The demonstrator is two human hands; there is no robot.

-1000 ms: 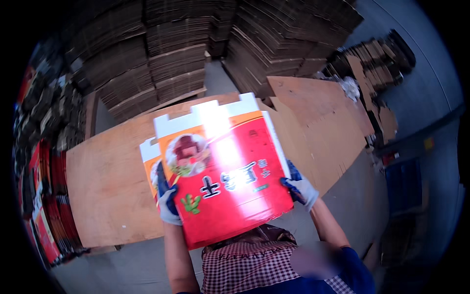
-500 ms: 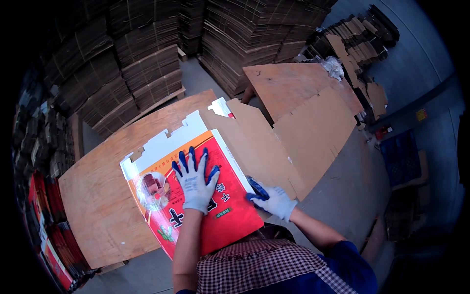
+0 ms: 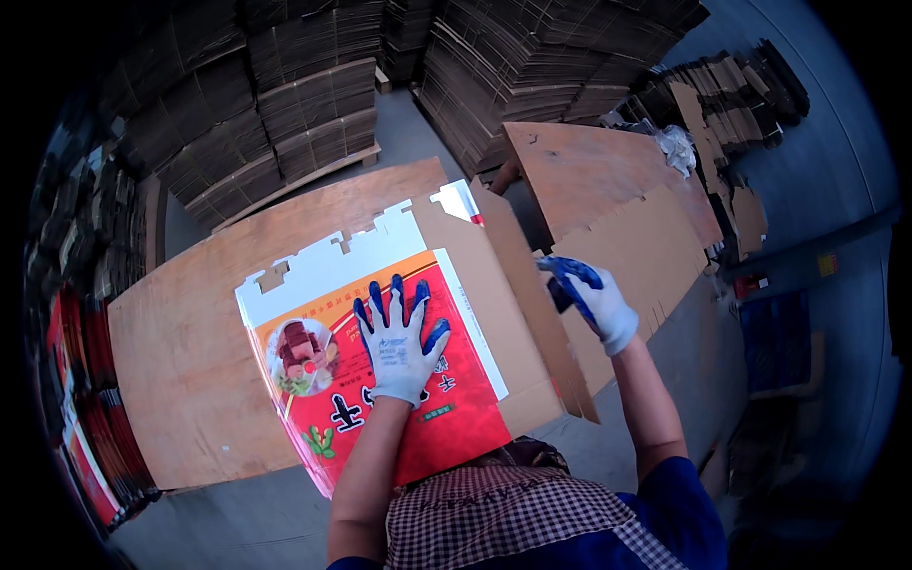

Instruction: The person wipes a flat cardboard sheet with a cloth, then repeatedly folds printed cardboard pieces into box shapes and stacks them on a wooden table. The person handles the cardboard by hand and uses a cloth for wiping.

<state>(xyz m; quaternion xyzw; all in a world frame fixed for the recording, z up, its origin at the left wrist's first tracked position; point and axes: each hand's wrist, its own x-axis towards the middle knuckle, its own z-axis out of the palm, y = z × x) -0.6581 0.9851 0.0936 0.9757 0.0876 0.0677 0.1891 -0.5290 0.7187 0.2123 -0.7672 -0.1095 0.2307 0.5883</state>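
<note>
A red printed cardboard sheet [image 3: 456, 427] with a white notched edge lies on brown cardboard [image 3: 484, 294] over the wooden table. My left hand [image 3: 399, 347], in a white glove with blue fingertips, rests flat on the red print with its fingers spread. A long brown cardboard flap [image 3: 537, 318] stands tilted up along the sheet's right side. Beside that flap is my right hand [image 3: 596, 299], also gloved, its fingers curled around something dark that I cannot make out. The fingers partly hide it.
The wooden table [image 3: 190, 380] extends left. Another wooden table [image 3: 598, 171] stands at the back right, beside a brown cardboard sheet [image 3: 636, 275]. Tall stacks of flat cardboard [image 3: 323, 95] rise behind. Red printed sheets [image 3: 104, 437] are piled at far left.
My right hand has risen from the sheet's right edge and moved up and right. The brown flap has lifted from lying flat. My left hand stays pressed on the print.
</note>
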